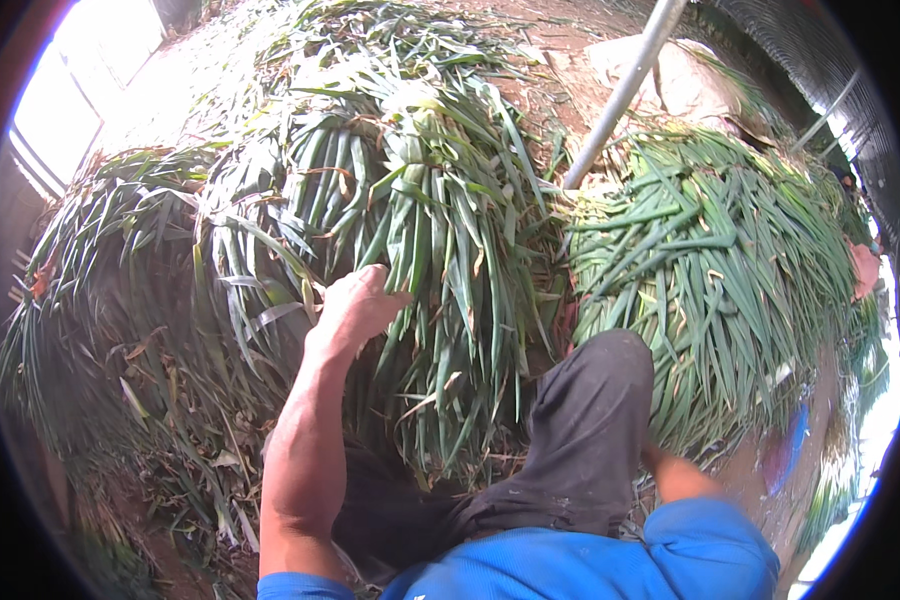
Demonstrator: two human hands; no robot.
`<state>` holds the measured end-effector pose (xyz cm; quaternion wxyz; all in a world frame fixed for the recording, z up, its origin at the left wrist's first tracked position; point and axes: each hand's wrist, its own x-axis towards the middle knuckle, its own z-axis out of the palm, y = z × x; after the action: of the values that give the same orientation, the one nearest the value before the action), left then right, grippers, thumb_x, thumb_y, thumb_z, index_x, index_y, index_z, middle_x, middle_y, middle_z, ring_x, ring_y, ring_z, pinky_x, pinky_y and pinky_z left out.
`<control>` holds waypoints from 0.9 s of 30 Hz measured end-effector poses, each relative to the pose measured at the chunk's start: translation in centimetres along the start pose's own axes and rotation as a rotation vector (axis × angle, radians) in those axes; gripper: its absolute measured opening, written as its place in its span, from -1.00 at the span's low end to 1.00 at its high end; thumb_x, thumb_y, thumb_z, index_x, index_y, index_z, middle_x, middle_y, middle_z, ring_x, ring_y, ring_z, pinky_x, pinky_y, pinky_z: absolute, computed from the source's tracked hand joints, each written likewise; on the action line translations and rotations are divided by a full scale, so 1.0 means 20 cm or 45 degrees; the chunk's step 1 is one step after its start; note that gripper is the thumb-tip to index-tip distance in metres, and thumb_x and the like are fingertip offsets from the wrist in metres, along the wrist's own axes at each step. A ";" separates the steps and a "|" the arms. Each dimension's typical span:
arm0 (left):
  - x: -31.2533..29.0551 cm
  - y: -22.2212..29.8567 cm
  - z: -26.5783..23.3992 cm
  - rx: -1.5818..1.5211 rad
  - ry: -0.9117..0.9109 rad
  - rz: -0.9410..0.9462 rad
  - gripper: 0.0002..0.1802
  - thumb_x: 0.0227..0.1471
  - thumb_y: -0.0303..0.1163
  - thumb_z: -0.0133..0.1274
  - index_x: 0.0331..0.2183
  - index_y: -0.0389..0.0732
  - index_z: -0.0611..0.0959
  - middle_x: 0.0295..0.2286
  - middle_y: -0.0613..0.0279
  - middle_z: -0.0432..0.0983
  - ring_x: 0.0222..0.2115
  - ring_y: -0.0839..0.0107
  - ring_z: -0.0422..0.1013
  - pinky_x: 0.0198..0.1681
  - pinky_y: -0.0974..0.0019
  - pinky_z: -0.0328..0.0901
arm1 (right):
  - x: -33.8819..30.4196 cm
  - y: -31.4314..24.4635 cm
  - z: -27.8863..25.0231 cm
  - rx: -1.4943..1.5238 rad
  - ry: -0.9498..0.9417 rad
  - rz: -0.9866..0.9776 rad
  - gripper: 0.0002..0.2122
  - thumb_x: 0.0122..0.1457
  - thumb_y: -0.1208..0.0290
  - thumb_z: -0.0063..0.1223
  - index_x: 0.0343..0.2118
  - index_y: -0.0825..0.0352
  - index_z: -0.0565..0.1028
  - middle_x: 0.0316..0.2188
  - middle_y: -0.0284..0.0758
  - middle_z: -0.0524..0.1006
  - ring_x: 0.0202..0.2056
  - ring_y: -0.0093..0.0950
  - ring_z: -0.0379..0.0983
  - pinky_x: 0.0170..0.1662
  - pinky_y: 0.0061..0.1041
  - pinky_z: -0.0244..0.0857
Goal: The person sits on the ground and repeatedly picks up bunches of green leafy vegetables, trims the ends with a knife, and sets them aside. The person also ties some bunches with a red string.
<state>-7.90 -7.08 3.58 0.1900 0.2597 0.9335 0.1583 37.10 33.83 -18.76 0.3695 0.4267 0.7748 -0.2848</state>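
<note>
My left hand (362, 302) reaches out over a thick pile of green onions (465, 290) in front of me. Its fingers are curled in among the long leaves and look closed on some of them; the fingertips are hidden. Beside it, on the right, hangs a bundle gathered near its top (410, 172), leaves drooping toward me. Only my right forearm (678, 478) shows, passing behind my raised knee (610, 370); the knee hides the right hand.
A second big heap of green onions (705, 270) lies to the right. Between the heaps a slanting metal pole (625, 95) rises. Behind the right heap lies a pale sack (660, 80). Something blue (792, 450) is on the ground at right. Loose leaves (200, 480) litter the lower left.
</note>
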 end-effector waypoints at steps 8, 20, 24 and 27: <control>0.01 -0.07 0.07 0.033 0.150 0.099 -0.43 0.03 -0.01 0.20 -0.11 -0.31 0.61 -0.22 -0.12 0.57 -0.14 -0.05 0.50 -0.06 0.01 0.37 | -0.23 0.35 0.29 0.680 0.168 0.207 -0.72 0.22 0.26 0.04 -0.42 0.41 0.59 -0.54 -0.30 0.57 -0.49 -0.52 0.48 -0.38 -0.39 0.38; 0.46 -0.24 0.59 -0.265 0.524 -0.203 -0.07 -0.15 0.05 0.38 0.04 -0.41 0.38 -0.01 -0.29 0.35 -0.01 -0.14 0.40 0.06 0.01 0.35 | -0.41 -1.47 -1.04 0.551 0.386 -0.979 -0.70 0.26 0.26 0.04 -0.21 0.45 0.58 -0.38 -0.28 0.62 -0.44 -0.60 0.49 -0.38 -0.58 0.38; 0.54 -0.14 0.71 -0.281 0.684 -0.128 0.07 -0.21 0.06 0.42 0.10 -0.46 0.30 0.05 -0.35 0.28 0.04 -0.20 0.34 0.10 0.02 0.31 | 0.10 -2.02 -0.92 -0.078 0.464 -1.316 -0.68 0.13 0.23 0.06 -0.28 0.44 0.60 -0.32 -0.08 0.63 -0.35 -0.24 0.54 -0.19 -0.30 0.41; 0.63 -0.13 0.78 -0.267 0.743 -0.151 0.17 -0.22 0.09 0.42 0.17 -0.49 0.23 0.09 -0.39 0.24 0.02 -0.25 0.37 0.08 0.00 0.33 | 0.35 -2.47 -0.83 -0.112 0.521 -1.204 -0.63 0.09 0.25 0.07 -0.12 0.41 0.58 -0.25 0.03 0.60 -0.22 -0.22 0.57 -0.08 -0.29 0.38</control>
<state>-12.25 0.71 -14.51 -0.0510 0.1273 0.9407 0.3103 -13.95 26.15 -8.78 0.0590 0.0609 0.9506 -0.2985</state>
